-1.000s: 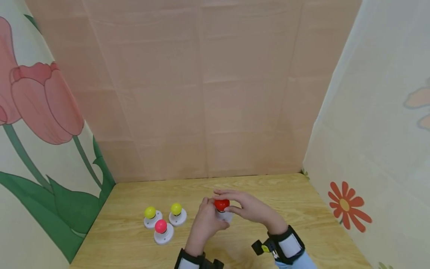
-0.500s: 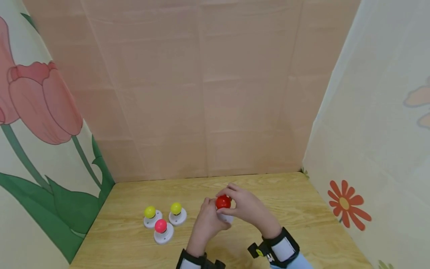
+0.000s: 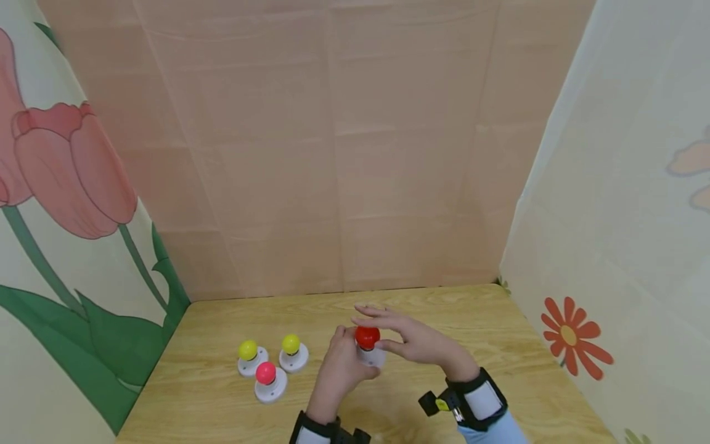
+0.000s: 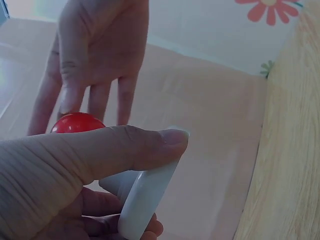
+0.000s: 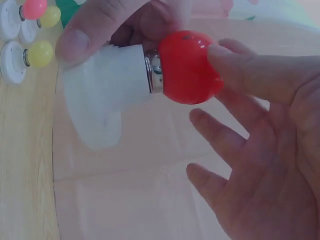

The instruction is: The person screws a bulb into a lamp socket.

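Observation:
My left hand [image 3: 339, 365] grips a white lamp socket [image 5: 117, 75] by its round base, the thumb lying across it in the left wrist view. A red light bulb [image 5: 190, 67] sits in the socket, a strip of its metal screw base showing between glass and socket. My right hand [image 3: 418, 339] is at the bulb with fingers spread and fairly straight. In the right wrist view its thumb touches the red glass, while the other fingers extend past the bulb. Part of the socket is hidden behind my left hand in the head view.
Left of my hands, two yellow bulbs [image 3: 248, 350] and a pink bulb [image 3: 265, 373] stand in white sockets on the wooden table [image 3: 194, 394]. A pinkish-brown sheet [image 3: 333, 154] hangs behind; flower-printed sheets [image 3: 610, 259] flank both sides.
Half a second ago my right fingers were curled around the red bulb; now they have loosened and spread, and the wrist has shifted right. My left hand still holds the socket almost unmoved.

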Demonstrator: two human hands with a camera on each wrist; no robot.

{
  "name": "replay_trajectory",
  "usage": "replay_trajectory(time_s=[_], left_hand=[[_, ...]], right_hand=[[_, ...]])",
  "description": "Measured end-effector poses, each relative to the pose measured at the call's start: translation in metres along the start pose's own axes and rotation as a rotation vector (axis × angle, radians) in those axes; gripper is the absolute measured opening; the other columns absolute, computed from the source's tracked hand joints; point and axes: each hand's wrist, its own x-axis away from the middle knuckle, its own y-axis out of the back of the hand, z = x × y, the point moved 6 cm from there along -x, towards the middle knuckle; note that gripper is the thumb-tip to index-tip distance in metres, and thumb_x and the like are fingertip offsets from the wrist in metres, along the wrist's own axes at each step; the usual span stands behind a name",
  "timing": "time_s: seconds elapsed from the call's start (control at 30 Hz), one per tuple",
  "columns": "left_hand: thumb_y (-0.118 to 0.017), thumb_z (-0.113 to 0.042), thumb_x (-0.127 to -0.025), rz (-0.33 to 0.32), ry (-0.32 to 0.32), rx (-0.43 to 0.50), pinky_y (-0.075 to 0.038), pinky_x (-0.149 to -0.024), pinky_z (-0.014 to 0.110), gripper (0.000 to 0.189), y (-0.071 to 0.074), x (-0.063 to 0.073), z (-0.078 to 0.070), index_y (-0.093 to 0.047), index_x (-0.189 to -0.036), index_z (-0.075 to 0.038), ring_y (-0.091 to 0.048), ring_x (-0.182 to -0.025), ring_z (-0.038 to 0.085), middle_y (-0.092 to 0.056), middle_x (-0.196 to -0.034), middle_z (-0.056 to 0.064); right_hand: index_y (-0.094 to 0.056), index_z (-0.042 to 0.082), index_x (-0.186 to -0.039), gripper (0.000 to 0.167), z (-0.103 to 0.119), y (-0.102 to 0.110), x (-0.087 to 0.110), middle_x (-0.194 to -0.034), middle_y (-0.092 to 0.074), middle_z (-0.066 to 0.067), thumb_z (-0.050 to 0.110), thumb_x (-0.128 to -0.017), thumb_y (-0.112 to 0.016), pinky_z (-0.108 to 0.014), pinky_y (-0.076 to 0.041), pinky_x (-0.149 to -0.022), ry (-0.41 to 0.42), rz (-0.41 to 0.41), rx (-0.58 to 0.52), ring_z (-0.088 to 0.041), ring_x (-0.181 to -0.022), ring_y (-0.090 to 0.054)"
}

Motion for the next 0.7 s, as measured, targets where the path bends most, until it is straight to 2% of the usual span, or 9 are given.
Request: replay_trajectory(time_s=[0.1, 0.17, 0.33, 0.43, 0.53, 0.63, 0.7], left_hand=[[-0.093, -0.02, -0.059, -0.004, 0.007, -0.006, -0.052, -0.089, 0.048, 0.08, 0.0, 0.0, -0.001, -0.056, -0.128, -0.003, -0.056, -0.103, 0.028, -0.058, -0.114, 0.012], [-0.093, -0.021, -0.059, -0.002, 0.012, -0.005, -0.052, -0.089, 0.048, 0.081, 0.001, 0.001, -0.002, -0.055, -0.129, -0.003, -0.056, -0.103, 0.028, -0.057, -0.114, 0.013], [-0.092, -0.02, -0.06, 0.001, 0.025, 0.006, -0.052, -0.089, 0.047, 0.08, 0.001, 0.002, -0.003, -0.055, -0.128, 0.0, -0.057, -0.102, 0.028, -0.056, -0.113, 0.013], [-0.092, -0.019, -0.06, -0.003, 0.031, 0.014, -0.052, -0.089, 0.047, 0.078, 0.002, 0.002, -0.002, -0.056, -0.127, 0.0, -0.057, -0.101, 0.027, -0.056, -0.112, 0.012], [-0.092, -0.018, -0.061, -0.001, 0.026, 0.021, -0.053, -0.087, 0.047, 0.076, 0.002, 0.002, -0.002, -0.057, -0.126, -0.001, -0.056, -0.099, 0.025, -0.056, -0.111, 0.01], [-0.092, -0.018, -0.061, 0.012, 0.013, 0.011, -0.053, -0.085, 0.045, 0.073, 0.0, 0.001, -0.003, -0.058, -0.125, -0.004, -0.055, -0.099, 0.022, -0.058, -0.109, 0.007], [-0.092, -0.018, -0.062, 0.02, 0.001, -0.005, -0.053, -0.085, 0.043, 0.072, -0.001, 0.0, -0.003, -0.059, -0.124, -0.005, -0.053, -0.1, 0.021, -0.06, -0.109, 0.006]], right_hand=[[-0.049, 0.016, -0.143, 0.055, -0.003, -0.001, 0.0, -0.154, -0.036, -0.004, 0.001, -0.091, -0.061, -0.072, -0.01, -0.108, -0.016, 0.05, -0.014, -0.03, -0.143, -0.03], [-0.049, 0.015, -0.142, 0.056, -0.005, -0.001, 0.0, -0.154, -0.037, -0.003, -0.003, -0.09, -0.06, -0.072, -0.008, -0.109, -0.028, 0.064, -0.015, -0.03, -0.143, -0.032], [-0.052, 0.016, -0.14, 0.056, -0.005, -0.002, -0.001, -0.151, -0.043, -0.004, -0.003, -0.089, -0.062, -0.071, -0.008, -0.11, -0.041, 0.048, 0.005, -0.03, -0.139, -0.039], [-0.054, 0.017, -0.137, 0.052, -0.004, -0.001, -0.001, -0.144, -0.051, -0.003, 0.003, -0.089, -0.065, -0.07, -0.009, -0.111, -0.05, 0.019, 0.041, -0.028, -0.133, -0.047], [-0.06, 0.018, -0.13, 0.042, -0.001, 0.002, -0.003, -0.129, -0.06, 0.002, 0.019, -0.089, -0.069, -0.066, -0.014, -0.113, -0.052, -0.047, 0.152, -0.021, -0.123, -0.055], [-0.066, 0.021, -0.118, 0.037, 0.003, 0.004, -0.006, -0.111, -0.063, 0.008, 0.039, -0.086, -0.071, -0.061, -0.026, -0.112, -0.05, -0.137, 0.362, -0.015, -0.108, -0.058], [-0.068, 0.023, -0.111, 0.039, 0.006, 0.004, -0.009, -0.103, -0.063, 0.009, 0.047, -0.082, -0.073, -0.058, -0.032, -0.11, -0.066, -0.184, 0.492, -0.012, -0.1, -0.059]])
